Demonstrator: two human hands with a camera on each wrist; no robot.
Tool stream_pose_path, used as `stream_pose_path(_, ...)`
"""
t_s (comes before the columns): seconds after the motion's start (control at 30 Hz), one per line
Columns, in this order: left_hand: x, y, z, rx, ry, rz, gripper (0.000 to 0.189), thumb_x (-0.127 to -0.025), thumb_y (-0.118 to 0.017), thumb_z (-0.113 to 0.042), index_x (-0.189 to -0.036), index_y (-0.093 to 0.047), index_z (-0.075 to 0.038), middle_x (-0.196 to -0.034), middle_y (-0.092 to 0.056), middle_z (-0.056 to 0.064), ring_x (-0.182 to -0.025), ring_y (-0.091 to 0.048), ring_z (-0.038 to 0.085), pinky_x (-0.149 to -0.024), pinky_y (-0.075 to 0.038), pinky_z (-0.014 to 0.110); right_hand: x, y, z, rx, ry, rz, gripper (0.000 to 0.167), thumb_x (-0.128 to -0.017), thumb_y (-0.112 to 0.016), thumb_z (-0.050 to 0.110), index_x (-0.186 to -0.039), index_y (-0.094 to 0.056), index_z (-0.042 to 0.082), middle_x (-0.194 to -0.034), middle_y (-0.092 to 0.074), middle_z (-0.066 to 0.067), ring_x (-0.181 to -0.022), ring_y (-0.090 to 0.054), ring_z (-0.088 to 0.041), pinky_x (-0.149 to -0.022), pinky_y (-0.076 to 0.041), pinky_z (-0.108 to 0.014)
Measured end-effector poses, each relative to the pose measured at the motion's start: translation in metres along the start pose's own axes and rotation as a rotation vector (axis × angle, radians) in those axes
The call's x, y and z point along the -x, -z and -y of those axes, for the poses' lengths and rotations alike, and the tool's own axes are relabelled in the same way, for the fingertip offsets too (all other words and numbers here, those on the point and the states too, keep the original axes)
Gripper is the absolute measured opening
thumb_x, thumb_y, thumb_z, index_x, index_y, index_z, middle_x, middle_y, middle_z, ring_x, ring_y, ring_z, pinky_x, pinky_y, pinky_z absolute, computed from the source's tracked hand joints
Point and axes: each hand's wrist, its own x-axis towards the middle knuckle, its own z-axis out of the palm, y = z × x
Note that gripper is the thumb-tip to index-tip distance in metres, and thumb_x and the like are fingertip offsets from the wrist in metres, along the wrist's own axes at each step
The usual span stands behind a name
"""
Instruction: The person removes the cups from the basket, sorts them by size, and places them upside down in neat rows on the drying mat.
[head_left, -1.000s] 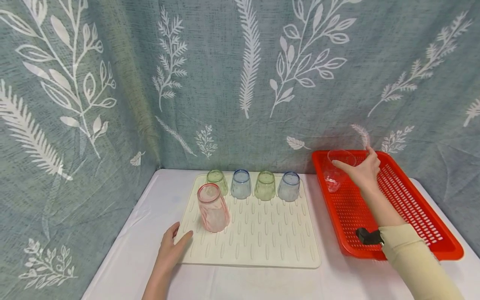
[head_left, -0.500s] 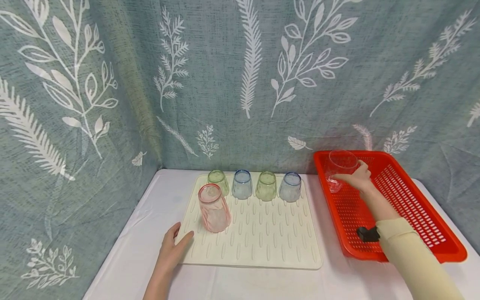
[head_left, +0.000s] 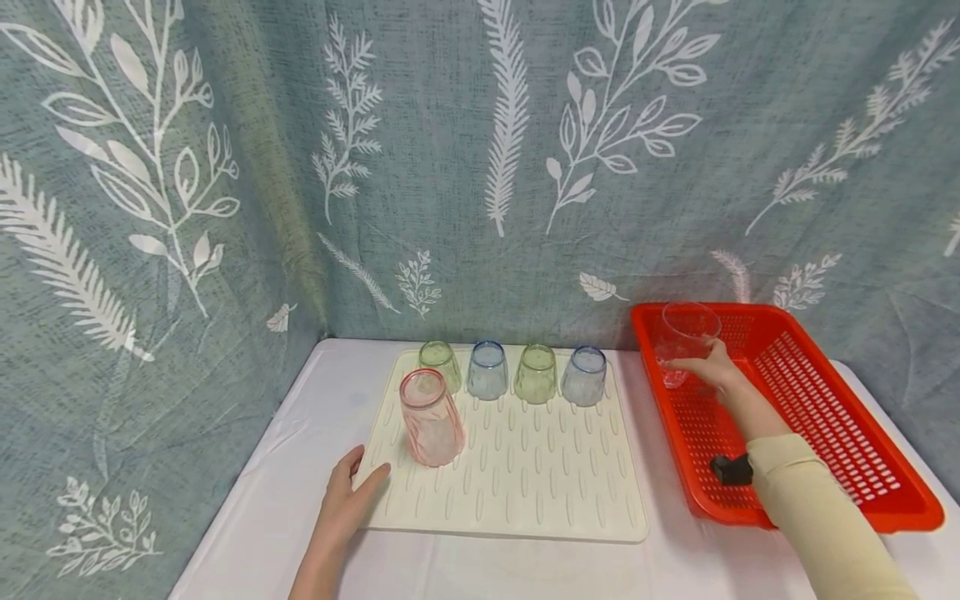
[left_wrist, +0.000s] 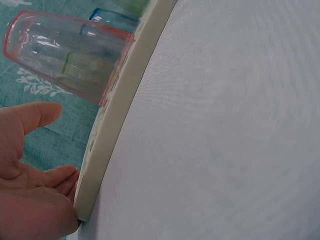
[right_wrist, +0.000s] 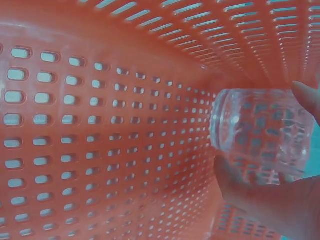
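A clear drinking glass (head_left: 681, 337) stands, wide rim up, in the left part of the red plastic basket (head_left: 693, 483). My right hand (head_left: 712, 367) is around its lower part, with the thumb across the near side; in the right wrist view the clear glass (right_wrist: 262, 130) lies between thumb and fingers. My left hand (head_left: 345, 492) rests at the near left edge of the cream drying mat (head_left: 517, 492), thumb spread, fingertips at the mat's side (left_wrist: 95, 170). A tall pink-rimmed glass (head_left: 432, 425) stands upside down on the mat near that hand.
Behind the pink glass, along the mat's back edge, small upturned glasses stand in a row: green (head_left: 442, 367), blue (head_left: 487, 375), green (head_left: 536, 379) and blue (head_left: 585, 379). A leaf-patterned curtain (head_left: 450, 167) hangs right behind the white table (head_left: 285, 433).
My right hand has come down along the clear glass from its rim to its lower part, the fingers drawing in round it. The left hand stays at the mat's edge.
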Motion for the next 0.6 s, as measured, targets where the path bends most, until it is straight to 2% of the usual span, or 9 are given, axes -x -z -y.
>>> stream_pose_path(0.23, -0.0009, -0.0006, 0.0015, -0.005, -0.007, -0.006, 0.076, -0.096, -0.059, -0.022, -0.148, -0.017, 0.014, -0.145, -0.028, 0.036, -0.134, -0.028, 0.049, -0.111, -0.021, 0.059, -0.0008, -0.0008, -0.0038, -0.048, -0.023, 0.020, 0.096, -0.095, -0.062, 0.025, -0.149, 0.012, -0.002, -0.153, -0.001, -0.033, -0.135, -0.020, -0.048, -0.110, -0.031, -0.054)
stream_pose_path(0.6, -0.0004, 0.0009, 0.0001, 0.000, -0.010, -0.002, 0.075, -0.097, -0.058, -0.022, -0.147, -0.017, 0.015, -0.144, -0.029, 0.036, -0.134, -0.028, 0.049, -0.110, -0.021, 0.059, -0.0045, -0.0038, -0.0057, -0.116, 0.033, 0.016, 0.089, -0.095, -0.063, 0.023, -0.149, 0.003, -0.002, -0.149, -0.014, -0.031, -0.131, -0.030, -0.043, -0.107, -0.035, -0.053)
